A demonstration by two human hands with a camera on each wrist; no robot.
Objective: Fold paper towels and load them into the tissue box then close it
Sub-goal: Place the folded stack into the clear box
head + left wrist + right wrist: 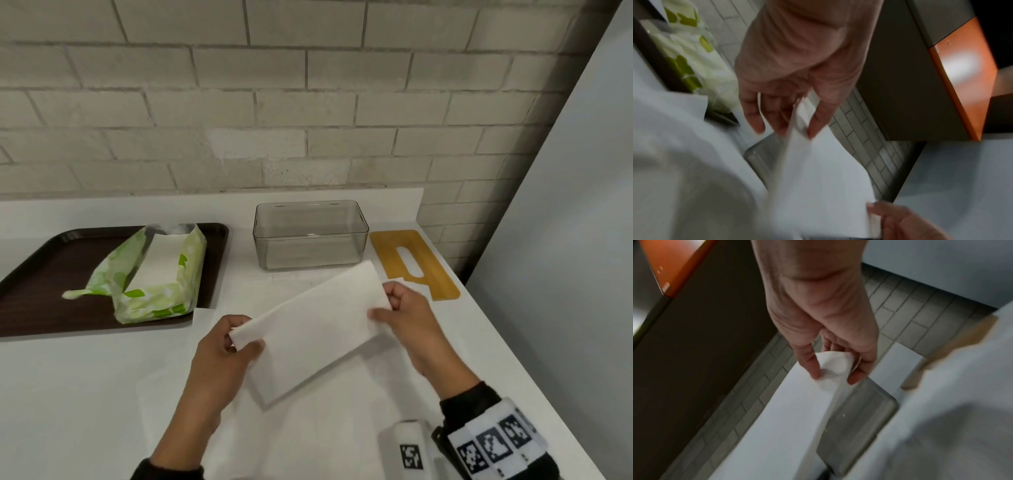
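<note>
the white counter [85, 394] carries everything, loose sheets lying under the fingers. left of them, the dark tray [41, 274] keeps the green towel pack [154, 274] open for reaching. beyond the fingertips the clear tissue box [310, 236] stands open and seemingly empty, its bamboo lid [411, 260] set aside just right, so loading stays unobstructed. the folded paper towel [315, 329] hangs between both hands: left hand [222, 349] and right hand [407, 318] each pinch an end, thumb against fingers, likely keeping the fold flat for carrying.
</note>
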